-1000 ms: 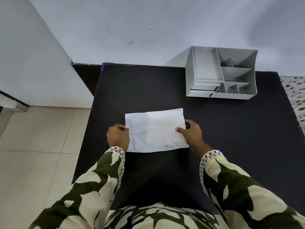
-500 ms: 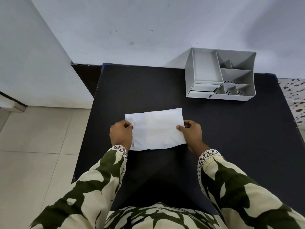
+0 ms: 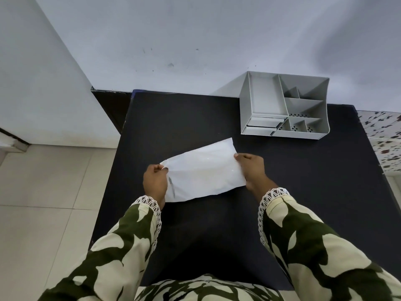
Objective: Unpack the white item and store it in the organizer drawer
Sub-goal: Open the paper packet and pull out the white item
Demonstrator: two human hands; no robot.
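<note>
A flat white packet [image 3: 204,171] is held above the black table [image 3: 303,181], tilted with its right end farther away. My left hand [image 3: 155,183] pinches its left edge and my right hand [image 3: 251,168] pinches its right edge. What is inside the packet is hidden. The grey desk organizer [image 3: 284,105] stands at the table's far right against the wall; its small drawer [image 3: 263,123] sits low on the front left and looks pushed in.
A pale wall runs behind the table. A tiled floor [image 3: 43,192] lies to the left of the table, and a speckled surface [image 3: 382,135] borders it on the right. My patterned sleeves fill the near part of the view.
Both hands have lifted the packet off the table and turned it, so the right end now points farther away and up.
</note>
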